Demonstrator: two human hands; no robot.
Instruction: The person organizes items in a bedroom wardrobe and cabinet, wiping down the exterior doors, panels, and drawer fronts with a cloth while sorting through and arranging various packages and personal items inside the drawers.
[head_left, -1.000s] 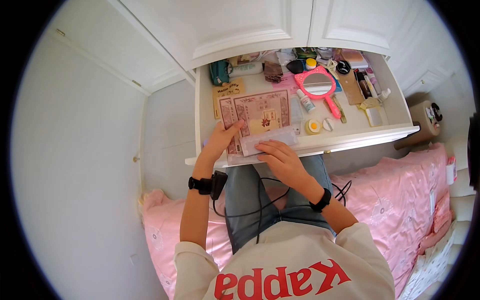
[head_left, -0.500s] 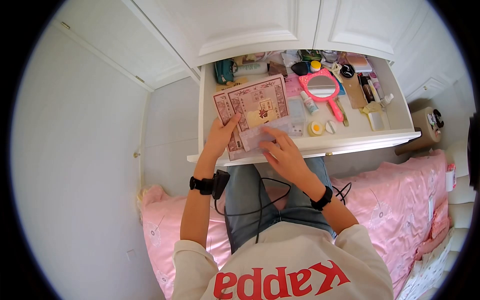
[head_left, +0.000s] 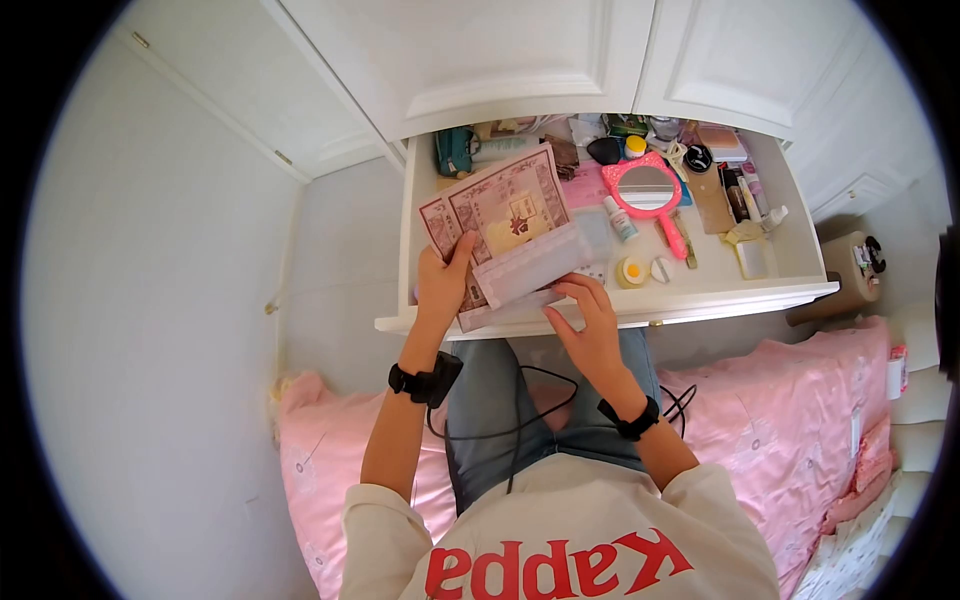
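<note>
My left hand (head_left: 446,282) is closed around the left side of several flat pink-brown packets (head_left: 512,208), its thumb on top. They are fanned slightly apart and printed like old banknotes with Chinese characters. A pale, translucent band (head_left: 530,268) crosses the lower part of the front packet. My right hand (head_left: 594,325) is at their lower right corner, fingertips at the edge and thumb apart from the fingers. The packets are above the front left of an open white drawer (head_left: 700,291), hiding part of its contents.
In the drawer lie a pink hand mirror (head_left: 648,190), a small white bottle (head_left: 620,218), a round yellow-centred jar (head_left: 631,271), a black sponge (head_left: 604,150) and a teal pouch (head_left: 455,150). A black cable (head_left: 530,425) hangs over my lap. A pink-covered bed (head_left: 770,420) is behind me.
The packets have tilted, their right side rising. My right hand has moved down and right from the front packet's face to the lower corner, uncovering the pale band.
</note>
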